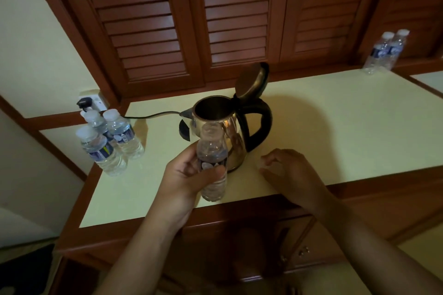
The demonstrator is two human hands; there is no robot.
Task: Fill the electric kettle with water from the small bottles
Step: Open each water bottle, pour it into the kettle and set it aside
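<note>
Left hand (184,175): fingers closed around an uncapped small bottle (212,163), frame centre.
Right hand (285,170): fingers curled on the counter (335,127); contents unclear.
Kettle (223,132): lid open, just behind bottle.
Risk: a fast tilt could spill water onto the base.

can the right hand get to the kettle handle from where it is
Probably yes. The right hand rests on the counter just in front of the kettle, and the black handle faces that side with nothing between them. Its fingers may hold something small, perhaps a cap; I cannot tell.

Two bare forearms, left hand (185,175) and right hand (287,170), no sleeves, rings or watch visible.
</note>
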